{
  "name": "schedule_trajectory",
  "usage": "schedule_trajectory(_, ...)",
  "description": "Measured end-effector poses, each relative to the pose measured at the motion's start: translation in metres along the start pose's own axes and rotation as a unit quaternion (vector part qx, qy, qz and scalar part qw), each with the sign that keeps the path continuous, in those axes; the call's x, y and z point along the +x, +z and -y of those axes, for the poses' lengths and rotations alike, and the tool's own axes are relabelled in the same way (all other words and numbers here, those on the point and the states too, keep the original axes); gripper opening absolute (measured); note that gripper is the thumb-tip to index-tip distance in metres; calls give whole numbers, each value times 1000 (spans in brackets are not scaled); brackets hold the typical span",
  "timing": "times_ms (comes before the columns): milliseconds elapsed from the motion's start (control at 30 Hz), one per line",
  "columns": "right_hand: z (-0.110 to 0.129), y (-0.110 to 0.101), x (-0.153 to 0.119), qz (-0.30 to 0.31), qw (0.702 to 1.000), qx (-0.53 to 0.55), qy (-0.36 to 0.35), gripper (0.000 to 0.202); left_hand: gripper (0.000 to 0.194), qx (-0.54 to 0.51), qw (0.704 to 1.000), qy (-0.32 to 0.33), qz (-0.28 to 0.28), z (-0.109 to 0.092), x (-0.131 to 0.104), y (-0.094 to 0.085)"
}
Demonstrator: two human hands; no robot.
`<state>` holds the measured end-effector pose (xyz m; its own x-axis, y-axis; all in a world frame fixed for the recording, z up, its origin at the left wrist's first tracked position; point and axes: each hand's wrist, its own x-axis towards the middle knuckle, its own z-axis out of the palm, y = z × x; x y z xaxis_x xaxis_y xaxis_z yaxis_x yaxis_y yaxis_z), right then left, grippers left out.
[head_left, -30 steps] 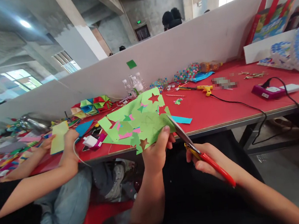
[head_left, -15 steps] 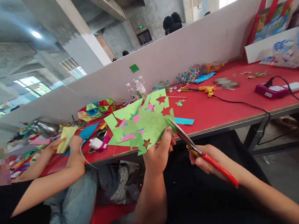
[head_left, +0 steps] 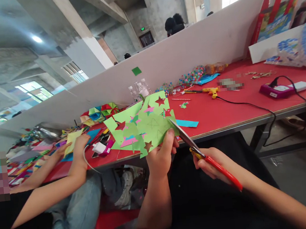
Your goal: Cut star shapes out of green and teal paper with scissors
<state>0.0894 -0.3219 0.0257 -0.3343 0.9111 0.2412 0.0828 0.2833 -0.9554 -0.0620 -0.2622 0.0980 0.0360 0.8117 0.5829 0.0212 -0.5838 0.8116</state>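
A light green sheet of paper (head_left: 154, 123) with star-shaped holes and pencilled star outlines is pinched in my left hand (head_left: 163, 149), thumb on top near its lower right edge. My right hand (head_left: 212, 163) grips a pair of scissors (head_left: 221, 171) with red handles. The blades point up and left, and their tips meet the paper's right edge just above my left thumb. Most of my left fingers are hidden behind the sheet. Past the paper, a blue paper strip (head_left: 187, 123) lies on the red table (head_left: 240, 109).
A yellow glue gun (head_left: 211, 92) with a black cable lies to the right, before a purple power strip (head_left: 276, 90). Plastic bottles (head_left: 140, 88) stand by the white partition (head_left: 205, 43). At left, a co-worker's hands (head_left: 76, 148) hold yellow paper (head_left: 72, 142) near scattered craft pieces.
The green paper has tilted slightly in my left hand, and its upper right part has shifted a little left. The scissors stay at its right edge. The view has moved slightly.
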Motion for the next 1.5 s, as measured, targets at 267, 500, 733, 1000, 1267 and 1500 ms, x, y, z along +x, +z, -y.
schedule_trajectory(267,0,4,0,-5,999,23,22,53,35,-31,999,0,-9,6,-1,3)
schedule_trajectory(500,-4,4,-1,-9,1000,14,15,53,37,-31,999,-15,1,10,-4,1)
schedule_trajectory(733,-8,4,0,-8,1000,16,14,51,40,-25,999,-24,8,15,-4,-2)
schedule_trajectory(1000,-7,3,2,-10,1000,0,21,49,40,-35,999,-29,8,14,-4,-3)
schedule_trajectory(1267,-5,1,4,-11,1000,-10,25,49,38,-41,998,-40,21,8,-3,-3)
schedule_trajectory(1500,-3,-14,10,-18,996,-33,75,41,34,-45,998,-49,20,14,3,-2)
